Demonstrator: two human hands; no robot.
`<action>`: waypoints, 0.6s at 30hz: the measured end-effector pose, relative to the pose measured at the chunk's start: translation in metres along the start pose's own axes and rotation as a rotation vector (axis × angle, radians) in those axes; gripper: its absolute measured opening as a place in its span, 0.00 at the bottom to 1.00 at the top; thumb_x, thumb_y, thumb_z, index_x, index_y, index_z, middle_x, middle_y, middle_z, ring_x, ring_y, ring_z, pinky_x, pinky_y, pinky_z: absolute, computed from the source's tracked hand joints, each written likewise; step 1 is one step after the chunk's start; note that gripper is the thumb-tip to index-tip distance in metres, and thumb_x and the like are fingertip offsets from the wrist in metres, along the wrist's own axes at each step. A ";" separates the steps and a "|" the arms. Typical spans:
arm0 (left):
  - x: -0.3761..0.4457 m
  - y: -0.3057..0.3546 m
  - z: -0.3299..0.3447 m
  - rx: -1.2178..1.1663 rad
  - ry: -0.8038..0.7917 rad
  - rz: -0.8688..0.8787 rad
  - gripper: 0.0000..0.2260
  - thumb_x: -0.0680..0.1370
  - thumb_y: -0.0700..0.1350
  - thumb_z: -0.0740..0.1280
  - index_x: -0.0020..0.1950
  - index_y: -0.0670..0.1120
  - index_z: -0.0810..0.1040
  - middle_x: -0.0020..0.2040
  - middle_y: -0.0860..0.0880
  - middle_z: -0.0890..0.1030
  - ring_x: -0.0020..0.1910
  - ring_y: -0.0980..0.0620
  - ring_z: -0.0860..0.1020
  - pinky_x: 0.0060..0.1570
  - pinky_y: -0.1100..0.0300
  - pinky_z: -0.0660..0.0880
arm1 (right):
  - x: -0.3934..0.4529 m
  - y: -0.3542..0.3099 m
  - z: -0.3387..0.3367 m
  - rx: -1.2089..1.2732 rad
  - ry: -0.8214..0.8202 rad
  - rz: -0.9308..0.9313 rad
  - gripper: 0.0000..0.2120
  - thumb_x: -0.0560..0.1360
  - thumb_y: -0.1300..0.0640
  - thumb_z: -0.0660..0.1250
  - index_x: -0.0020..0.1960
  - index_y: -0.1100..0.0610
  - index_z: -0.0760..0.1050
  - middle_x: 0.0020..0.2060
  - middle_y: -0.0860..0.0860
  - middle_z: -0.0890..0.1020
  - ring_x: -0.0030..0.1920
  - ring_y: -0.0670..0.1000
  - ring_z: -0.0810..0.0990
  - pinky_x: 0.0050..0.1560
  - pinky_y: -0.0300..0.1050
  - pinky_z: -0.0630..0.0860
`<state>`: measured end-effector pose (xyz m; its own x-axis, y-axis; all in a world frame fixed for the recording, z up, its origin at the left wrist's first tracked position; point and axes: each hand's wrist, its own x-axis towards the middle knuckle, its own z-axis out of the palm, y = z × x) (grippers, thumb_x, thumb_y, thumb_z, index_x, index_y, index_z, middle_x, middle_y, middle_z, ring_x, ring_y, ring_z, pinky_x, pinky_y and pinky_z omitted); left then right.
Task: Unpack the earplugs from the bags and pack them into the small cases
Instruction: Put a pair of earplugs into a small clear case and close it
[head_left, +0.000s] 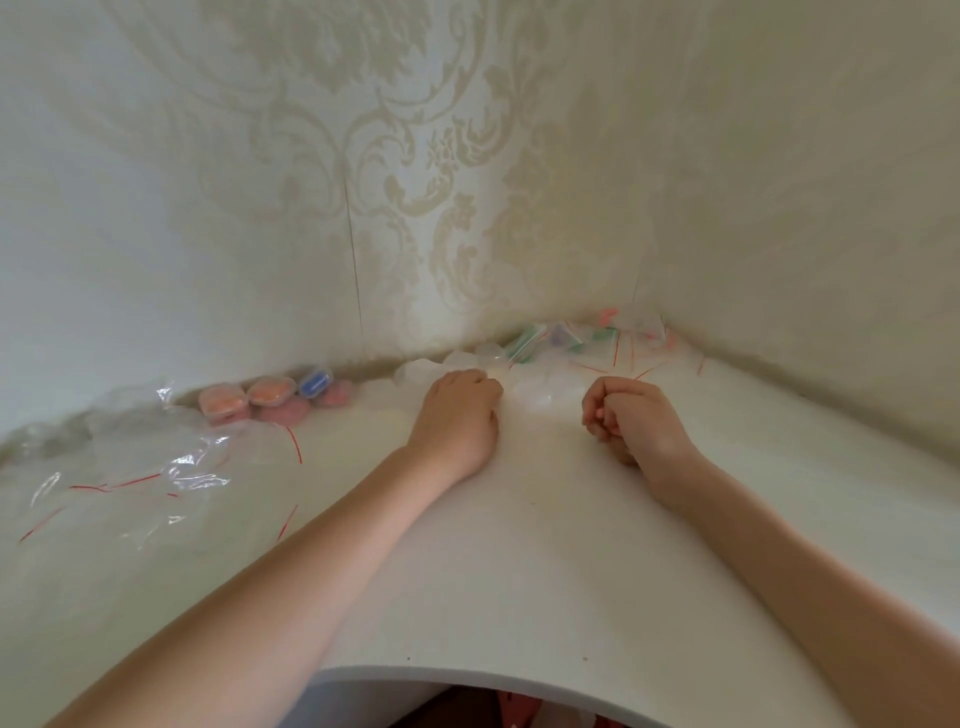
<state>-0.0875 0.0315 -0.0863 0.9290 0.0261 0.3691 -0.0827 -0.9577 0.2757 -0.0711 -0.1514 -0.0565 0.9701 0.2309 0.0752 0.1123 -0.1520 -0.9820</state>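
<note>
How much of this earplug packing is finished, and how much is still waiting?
Done, it seems: several small cases filled with orange, pink and blue sit by the wall, with empty clear bags with red strips lying left. In hand: the left hand rests at the clear empty cases; the right hand is curled, its contents unclear. Left: a heap of full bags in the corner.

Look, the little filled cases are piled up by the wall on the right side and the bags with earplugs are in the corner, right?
Not quite. In the head view the filled cases sit by the wall on the left side, beyond the empty bags. The bags with earplugs are indeed in the corner, past the left hand and right hand.
</note>
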 end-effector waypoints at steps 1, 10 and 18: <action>0.000 0.000 -0.001 -0.026 0.012 -0.020 0.17 0.76 0.35 0.57 0.63 0.43 0.75 0.63 0.44 0.74 0.65 0.44 0.68 0.64 0.57 0.61 | 0.002 0.002 -0.002 -0.019 -0.009 -0.001 0.16 0.67 0.74 0.48 0.31 0.64 0.72 0.24 0.54 0.69 0.17 0.44 0.60 0.18 0.33 0.54; -0.001 0.014 -0.010 -0.043 -0.027 -0.291 0.19 0.75 0.36 0.56 0.60 0.52 0.75 0.59 0.48 0.73 0.63 0.44 0.64 0.57 0.54 0.58 | 0.009 0.005 -0.008 0.024 0.000 0.094 0.15 0.67 0.72 0.47 0.29 0.60 0.66 0.25 0.55 0.67 0.18 0.47 0.58 0.23 0.35 0.52; -0.010 0.030 -0.001 -0.116 -0.099 -0.137 0.22 0.74 0.30 0.53 0.65 0.46 0.70 0.63 0.43 0.69 0.64 0.43 0.64 0.57 0.56 0.64 | 0.005 -0.001 -0.008 0.103 -0.019 0.142 0.13 0.74 0.61 0.51 0.31 0.58 0.64 0.25 0.50 0.65 0.21 0.47 0.58 0.27 0.39 0.53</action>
<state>-0.0997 0.0029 -0.0804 0.9648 0.1198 0.2341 0.0108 -0.9075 0.4198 -0.0643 -0.1579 -0.0540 0.9704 0.2320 -0.0677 -0.0491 -0.0851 -0.9952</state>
